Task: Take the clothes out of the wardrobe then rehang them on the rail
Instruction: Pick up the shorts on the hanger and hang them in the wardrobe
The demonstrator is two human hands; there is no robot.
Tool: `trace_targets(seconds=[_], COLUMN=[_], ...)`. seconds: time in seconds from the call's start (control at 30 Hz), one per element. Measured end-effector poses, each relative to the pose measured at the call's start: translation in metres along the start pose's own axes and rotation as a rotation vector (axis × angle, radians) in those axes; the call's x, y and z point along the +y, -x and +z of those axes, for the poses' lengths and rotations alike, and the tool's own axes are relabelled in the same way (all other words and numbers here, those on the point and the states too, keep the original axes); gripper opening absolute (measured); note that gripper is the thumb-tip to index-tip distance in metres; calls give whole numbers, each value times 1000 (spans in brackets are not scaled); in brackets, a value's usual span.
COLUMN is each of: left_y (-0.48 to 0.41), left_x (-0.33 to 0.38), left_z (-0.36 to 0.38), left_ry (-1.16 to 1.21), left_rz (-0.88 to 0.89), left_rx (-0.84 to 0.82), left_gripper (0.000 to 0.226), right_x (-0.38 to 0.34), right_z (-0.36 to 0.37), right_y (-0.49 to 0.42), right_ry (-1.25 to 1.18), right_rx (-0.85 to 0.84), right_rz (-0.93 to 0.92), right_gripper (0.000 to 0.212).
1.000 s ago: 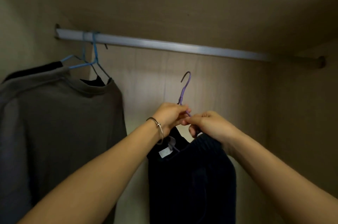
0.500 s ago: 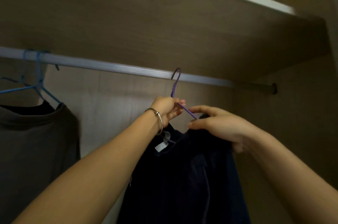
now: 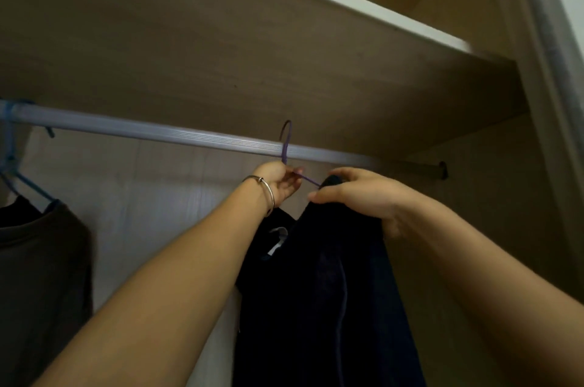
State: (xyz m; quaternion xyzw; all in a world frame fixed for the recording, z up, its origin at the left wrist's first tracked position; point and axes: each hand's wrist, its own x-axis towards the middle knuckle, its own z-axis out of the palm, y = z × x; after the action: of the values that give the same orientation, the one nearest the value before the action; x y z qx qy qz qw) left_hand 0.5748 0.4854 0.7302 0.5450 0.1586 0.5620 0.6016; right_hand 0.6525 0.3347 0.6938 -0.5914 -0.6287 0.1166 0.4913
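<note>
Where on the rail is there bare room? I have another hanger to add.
The rail is bare between the blue hangers at its left end and the purple hanger, and again from there to the right bracket. Both hands crowd the purple hanger.

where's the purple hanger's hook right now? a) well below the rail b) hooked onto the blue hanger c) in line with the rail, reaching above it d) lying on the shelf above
c: the purple hanger hook crosses the rail and rises above it, left hand pinching its neck, right hand on the dark garment.
</note>
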Motion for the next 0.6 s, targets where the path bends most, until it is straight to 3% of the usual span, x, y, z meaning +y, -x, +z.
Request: trace_targets(seconds=[0.17, 0.27, 0.4, 0.5, 0.6], left_y=[1, 0, 10, 16, 24], left_x=[-30, -36, -35, -36, -32], left_z=[-3, -6, -8, -11, -10], left_ry=[-10, -23, -145, -365, -472], left_rz=[-66, -42, -59, -49, -10], left_rx=[36, 36, 16, 14, 4], left_gripper=[26, 36, 20, 27, 14], right_x=[22, 27, 30, 37, 43], right_z=[-3, -2, -1, 6, 9], right_y=[2, 8, 11, 13, 18], right_ry=[403, 446, 532, 615, 676], right_rx=[73, 44, 68, 146, 269], right_rz=[46, 31, 33, -17, -56], right_gripper=[53, 50, 41, 28, 27])
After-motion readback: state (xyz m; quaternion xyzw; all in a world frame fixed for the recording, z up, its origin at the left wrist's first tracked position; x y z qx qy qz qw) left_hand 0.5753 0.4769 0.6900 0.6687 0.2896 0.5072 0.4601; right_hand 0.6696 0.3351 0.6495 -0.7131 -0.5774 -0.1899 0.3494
